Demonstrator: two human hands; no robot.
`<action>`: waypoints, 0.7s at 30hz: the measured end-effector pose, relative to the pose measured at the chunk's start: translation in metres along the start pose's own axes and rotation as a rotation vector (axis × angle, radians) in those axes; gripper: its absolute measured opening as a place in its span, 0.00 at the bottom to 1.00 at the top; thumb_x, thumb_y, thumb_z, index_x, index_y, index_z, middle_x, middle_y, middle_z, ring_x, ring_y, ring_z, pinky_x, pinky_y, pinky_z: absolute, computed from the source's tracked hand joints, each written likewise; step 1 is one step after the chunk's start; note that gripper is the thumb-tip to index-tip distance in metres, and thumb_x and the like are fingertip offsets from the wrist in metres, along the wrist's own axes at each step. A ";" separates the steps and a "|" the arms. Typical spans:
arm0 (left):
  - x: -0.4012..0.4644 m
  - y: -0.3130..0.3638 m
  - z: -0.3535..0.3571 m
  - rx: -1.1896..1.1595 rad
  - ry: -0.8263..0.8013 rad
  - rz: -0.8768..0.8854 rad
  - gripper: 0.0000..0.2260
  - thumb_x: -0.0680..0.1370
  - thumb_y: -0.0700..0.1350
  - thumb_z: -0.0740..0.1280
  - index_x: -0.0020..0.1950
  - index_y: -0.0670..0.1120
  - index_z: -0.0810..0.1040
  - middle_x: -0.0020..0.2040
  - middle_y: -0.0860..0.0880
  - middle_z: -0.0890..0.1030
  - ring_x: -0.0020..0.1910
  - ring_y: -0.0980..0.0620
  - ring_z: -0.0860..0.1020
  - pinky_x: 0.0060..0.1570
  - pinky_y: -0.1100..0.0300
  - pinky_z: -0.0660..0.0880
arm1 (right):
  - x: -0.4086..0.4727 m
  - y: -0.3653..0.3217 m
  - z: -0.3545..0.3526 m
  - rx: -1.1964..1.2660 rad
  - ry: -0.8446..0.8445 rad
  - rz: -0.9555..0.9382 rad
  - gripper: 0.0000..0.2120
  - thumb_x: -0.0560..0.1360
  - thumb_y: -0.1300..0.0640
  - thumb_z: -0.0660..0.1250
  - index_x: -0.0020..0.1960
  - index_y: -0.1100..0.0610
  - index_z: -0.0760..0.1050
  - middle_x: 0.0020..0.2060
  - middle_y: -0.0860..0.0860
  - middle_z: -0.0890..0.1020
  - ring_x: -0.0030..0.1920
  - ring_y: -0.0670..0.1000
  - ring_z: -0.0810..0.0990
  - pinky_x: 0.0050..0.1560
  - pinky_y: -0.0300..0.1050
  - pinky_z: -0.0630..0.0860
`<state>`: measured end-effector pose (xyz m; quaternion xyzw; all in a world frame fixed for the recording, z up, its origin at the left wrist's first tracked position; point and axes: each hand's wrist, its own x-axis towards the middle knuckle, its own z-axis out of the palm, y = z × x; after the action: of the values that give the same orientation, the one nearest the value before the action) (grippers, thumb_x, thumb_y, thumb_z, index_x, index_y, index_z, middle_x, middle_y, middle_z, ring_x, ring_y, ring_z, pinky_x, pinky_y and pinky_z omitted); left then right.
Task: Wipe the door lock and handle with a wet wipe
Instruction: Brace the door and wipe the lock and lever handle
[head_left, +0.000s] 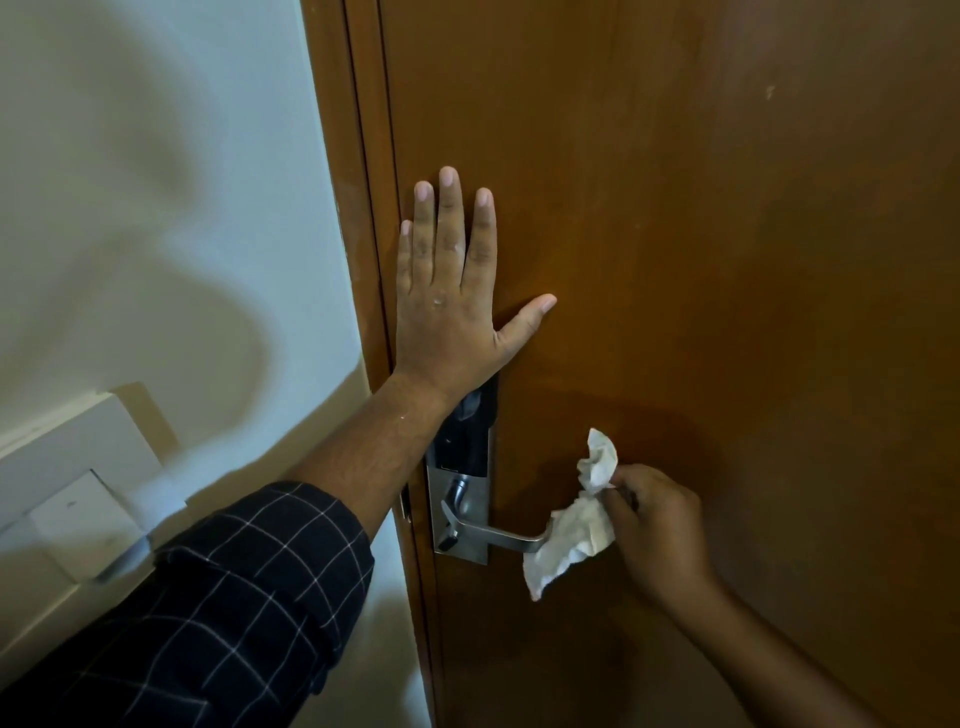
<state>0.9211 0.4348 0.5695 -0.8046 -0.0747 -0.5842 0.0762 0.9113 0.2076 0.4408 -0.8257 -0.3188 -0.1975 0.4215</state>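
Left hand (447, 312) lies flat, fingers spread on the door (727, 260); right hand (657, 530) pinches the wipe (576, 535) around the handle (498, 535) tip. Lock (467, 441) probably remains.

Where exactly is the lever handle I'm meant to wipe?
Find the brown wooden door and follow its left edge down past the flat left hand to the silver metal lock plate. The slim silver lever handle juts right from it, its tip under the crumpled white wet wipe; the black lock panel sits above.
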 end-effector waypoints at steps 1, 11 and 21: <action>0.000 0.000 0.000 0.000 0.000 -0.004 0.42 0.76 0.71 0.56 0.79 0.43 0.57 0.79 0.36 0.60 0.79 0.36 0.57 0.78 0.44 0.49 | -0.003 -0.007 0.002 0.052 0.039 0.011 0.11 0.72 0.71 0.67 0.45 0.57 0.81 0.38 0.37 0.79 0.41 0.35 0.79 0.39 0.24 0.71; -0.001 0.001 -0.002 0.016 -0.013 -0.005 0.42 0.77 0.71 0.56 0.79 0.42 0.57 0.79 0.36 0.60 0.79 0.36 0.57 0.78 0.45 0.48 | -0.003 -0.006 0.013 -0.475 -0.654 -0.307 0.24 0.77 0.64 0.62 0.72 0.55 0.64 0.68 0.57 0.73 0.65 0.57 0.73 0.64 0.52 0.73; -0.001 0.000 0.002 0.007 0.010 -0.004 0.42 0.76 0.71 0.56 0.79 0.43 0.56 0.79 0.36 0.60 0.79 0.37 0.56 0.78 0.46 0.46 | 0.003 -0.021 -0.014 -0.185 -0.172 -0.118 0.15 0.70 0.70 0.70 0.55 0.60 0.79 0.50 0.51 0.79 0.42 0.43 0.76 0.39 0.27 0.71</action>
<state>0.9226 0.4347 0.5685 -0.8011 -0.0782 -0.5883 0.0781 0.8985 0.2067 0.4623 -0.8547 -0.3823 -0.1789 0.3022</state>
